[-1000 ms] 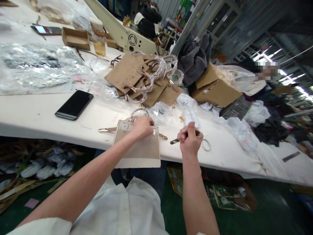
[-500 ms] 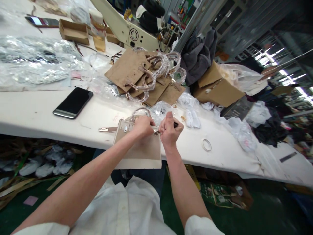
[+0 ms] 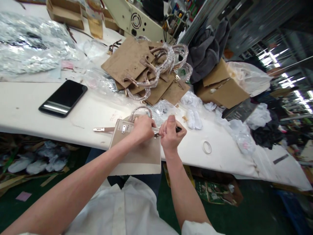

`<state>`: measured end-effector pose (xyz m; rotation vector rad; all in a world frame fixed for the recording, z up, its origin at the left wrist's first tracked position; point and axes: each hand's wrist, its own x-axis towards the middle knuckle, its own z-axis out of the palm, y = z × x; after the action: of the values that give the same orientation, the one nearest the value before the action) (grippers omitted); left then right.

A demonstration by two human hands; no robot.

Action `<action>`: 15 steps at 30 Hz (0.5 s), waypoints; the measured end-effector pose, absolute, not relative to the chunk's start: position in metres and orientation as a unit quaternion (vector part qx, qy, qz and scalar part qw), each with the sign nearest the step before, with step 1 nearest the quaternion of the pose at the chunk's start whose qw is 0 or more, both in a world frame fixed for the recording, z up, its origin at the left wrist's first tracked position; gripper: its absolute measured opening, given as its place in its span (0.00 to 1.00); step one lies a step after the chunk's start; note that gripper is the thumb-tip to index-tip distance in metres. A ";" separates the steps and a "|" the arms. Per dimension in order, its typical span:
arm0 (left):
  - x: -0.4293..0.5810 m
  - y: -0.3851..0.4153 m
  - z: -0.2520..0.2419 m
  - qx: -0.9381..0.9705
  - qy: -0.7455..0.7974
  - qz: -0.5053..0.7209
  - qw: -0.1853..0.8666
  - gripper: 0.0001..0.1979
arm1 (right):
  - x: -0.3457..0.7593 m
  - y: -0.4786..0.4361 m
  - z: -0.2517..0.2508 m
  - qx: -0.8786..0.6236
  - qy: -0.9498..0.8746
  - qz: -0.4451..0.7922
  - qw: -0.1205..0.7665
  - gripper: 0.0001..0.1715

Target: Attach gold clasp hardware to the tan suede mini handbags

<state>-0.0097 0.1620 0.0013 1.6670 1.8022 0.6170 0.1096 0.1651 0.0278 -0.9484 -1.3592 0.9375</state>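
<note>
A beige bag panel (image 3: 144,158) lies over the table's front edge, with a plastic-wrapped handle (image 3: 141,110) at its top and a strap with a metal tip (image 3: 104,129) sticking out to the left. My left hand (image 3: 143,129) is closed on the panel's upper edge, near a metal fitting (image 3: 124,129). Close by on the right, my right hand (image 3: 171,133) is wrapped round a screwdriver-like tool with a dark handle end (image 3: 178,129). The tool's metal end meets the panel's upper right corner; its exact tip is hard to make out.
Brown bag panels with wrapped handles (image 3: 129,62) are piled behind the hands. To the left lies a phone (image 3: 63,98); a tape ring (image 3: 207,147) is at the right. Crumpled plastic (image 3: 193,114), a cardboard box (image 3: 222,86) and a machine (image 3: 139,23) stand around.
The camera view has shifted slightly, so the phone and pile sit a little differently in the picture. Both hands keep their grips at the panel's upper edge.
</note>
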 end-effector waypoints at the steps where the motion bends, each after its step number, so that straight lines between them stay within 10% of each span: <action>1: -0.009 0.162 0.002 0.628 0.683 0.231 0.294 0.13 | 0.110 0.167 0.028 -0.403 -0.574 0.409 0.584 0.38; 15: -0.010 0.157 0.008 0.618 0.692 0.233 0.291 0.15 | 0.111 0.182 0.037 -0.408 -0.473 0.550 0.555 0.42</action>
<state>-0.0097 0.1567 0.0078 1.6483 1.8468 0.6204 0.1106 0.1819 0.0372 -0.9647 -1.1171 1.2987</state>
